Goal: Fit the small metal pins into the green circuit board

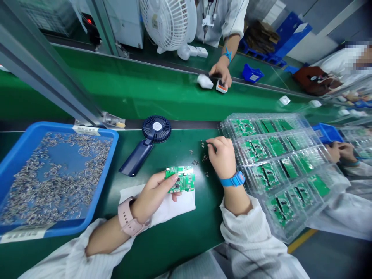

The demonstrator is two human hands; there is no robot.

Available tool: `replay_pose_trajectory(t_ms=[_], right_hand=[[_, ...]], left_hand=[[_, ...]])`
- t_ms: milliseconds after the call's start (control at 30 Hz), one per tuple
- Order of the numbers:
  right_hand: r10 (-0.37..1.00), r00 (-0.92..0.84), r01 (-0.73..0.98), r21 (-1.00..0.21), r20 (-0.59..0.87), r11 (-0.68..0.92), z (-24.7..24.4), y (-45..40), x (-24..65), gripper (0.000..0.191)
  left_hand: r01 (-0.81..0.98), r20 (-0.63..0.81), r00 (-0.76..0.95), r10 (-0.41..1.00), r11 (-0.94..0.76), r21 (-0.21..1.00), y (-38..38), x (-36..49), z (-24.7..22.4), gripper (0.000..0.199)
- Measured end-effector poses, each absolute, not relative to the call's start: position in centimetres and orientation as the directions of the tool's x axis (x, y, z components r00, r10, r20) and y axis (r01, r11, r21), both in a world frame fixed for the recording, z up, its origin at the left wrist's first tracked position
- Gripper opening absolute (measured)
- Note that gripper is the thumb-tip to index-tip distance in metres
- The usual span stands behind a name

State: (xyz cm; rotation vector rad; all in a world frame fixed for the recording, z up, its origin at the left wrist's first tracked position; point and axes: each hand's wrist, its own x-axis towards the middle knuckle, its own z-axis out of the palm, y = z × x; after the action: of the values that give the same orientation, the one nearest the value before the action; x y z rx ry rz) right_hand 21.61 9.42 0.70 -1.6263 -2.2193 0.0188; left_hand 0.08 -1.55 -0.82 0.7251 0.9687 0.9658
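A green circuit board (186,181) is held in my left hand (155,192), thumb on top of it, above a white cloth (174,209). My right hand (222,155) is over the table beside small metal parts (205,158). Its fingers are bent together toward the parts; whether a part is between the fingertips is too small to tell. More such metal parts (87,170) fill much of a blue tray (114,143) at the left. Clear plastic trays (255,186) with green boards in their compartments lie right of my right hand.
A dark handheld fan (136,157) lies behind my left hand. Across the green belt (145,89), a person's hand (222,71) touches a white device (221,86). Another person's hands (340,151) are at the far right, near a blue bin (328,133).
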Motion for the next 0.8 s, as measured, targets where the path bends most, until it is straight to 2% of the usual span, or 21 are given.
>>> replay_pose_trajectory(t_ms=[133,267,467,667,800], right_hand=[[0.931,-0.288,0.913,-0.23,0.226,0.338,1.2,8.9,22.9,0.04],[0.939,-0.323,0.912,-0.226,0.121,0.342,1.4,8.2,23.3,0.04],[0.946,-0.298,0.923,-0.212,0.127,0.32,1.6,8.1,23.2,0.033],[0.942,-0.329,0.916,-0.219,0.072,0.337,2.1,7.7,23.1,0.035],[0.953,-0.291,0.936,-0.18,0.09,0.303,2.0,7.6,23.2,0.033]], left_hand=[[-0.333,-0.345,0.235,0.909,0.408,0.85,-1.5,0.2,-0.8,0.037],[-0.338,-0.324,0.241,0.915,0.392,0.856,-1.5,0.2,-0.9,0.037],[-0.338,-0.314,0.245,0.917,0.384,0.859,-1.6,0.1,-1.1,0.035],[-0.339,-0.316,0.248,0.916,0.388,0.857,-1.5,0.1,-0.8,0.036],[-0.337,-0.314,0.246,0.917,0.385,0.859,-1.4,0.2,-0.7,0.037]])
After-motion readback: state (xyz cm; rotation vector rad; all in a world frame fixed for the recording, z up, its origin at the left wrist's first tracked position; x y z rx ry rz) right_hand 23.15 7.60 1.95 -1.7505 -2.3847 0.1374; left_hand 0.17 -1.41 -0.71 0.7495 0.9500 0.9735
